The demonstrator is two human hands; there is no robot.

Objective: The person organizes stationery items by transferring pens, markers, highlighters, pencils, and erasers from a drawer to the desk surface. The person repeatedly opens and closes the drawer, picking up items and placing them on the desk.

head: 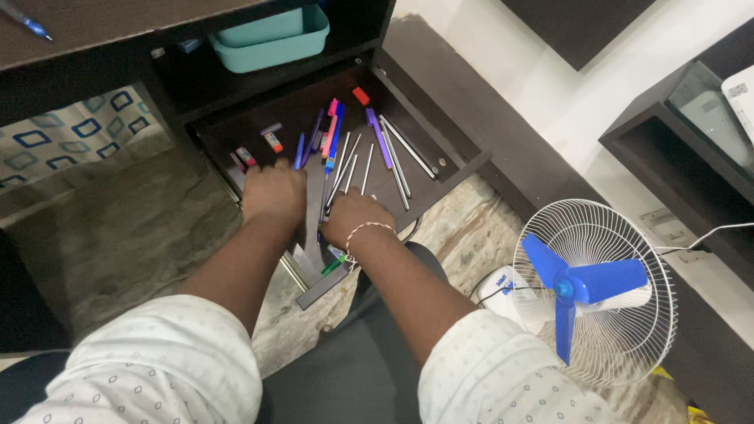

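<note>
We have both hands down in the open dark drawer (452,169), where pens and pencils (345,153) lie loose. Our left hand (273,192) rests palm-down near the small erasers (267,141); our right hand (355,216) curls over the near ends of the pens — whether either has closed on anything we cannot tell, the fingers being hidden. A teal tray (271,39) sits on the shelf above.

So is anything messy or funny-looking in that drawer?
Yes. The pens and thin silver sticks lie loose in the drawer, pointing different ways, with small erasers scattered beside them. The left hand and right hand rest among them. Nothing looks broken or spilled.
</note>
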